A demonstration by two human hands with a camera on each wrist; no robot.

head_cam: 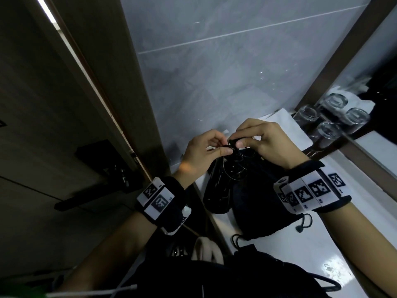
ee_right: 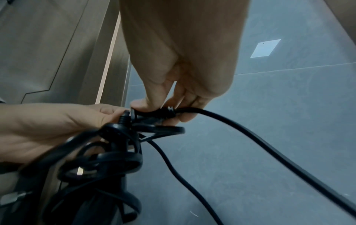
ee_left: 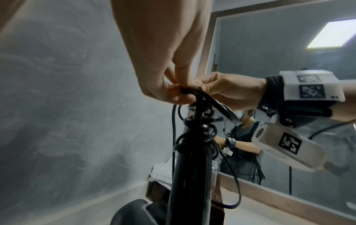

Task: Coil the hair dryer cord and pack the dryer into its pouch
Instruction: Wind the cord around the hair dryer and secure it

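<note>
The black hair dryer (head_cam: pixel 216 193) stands handle-up at the left edge of the white counter (head_cam: pixel 300 261), its black cord (head_cam: pixel 235 166) looped in several loose turns around the handle. Both hands meet above the handle's top. My left hand (head_cam: pixel 223 148) pinches a cord loop between thumb and fingers (ee_left: pixel 179 92). My right hand (head_cam: pixel 238 141) pinches a ribbed end piece of the cord (ee_right: pixel 163 113), from which a free length of cord (ee_right: pixel 260 137) trails away to the right. The black drawstring pouch (head_cam: pixel 264 207) lies on the counter under my right wrist.
Upturned drinking glasses (head_cam: pixel 328 131) and a folded white towel (head_cam: pixel 285 123) sit at the back right below a framed mirror (head_cam: pixel 378 67). A grey tiled wall (head_cam: pixel 214 72) is straight ahead. A wooden door with a dark handle (head_cam: pixel 86 201) is on the left.
</note>
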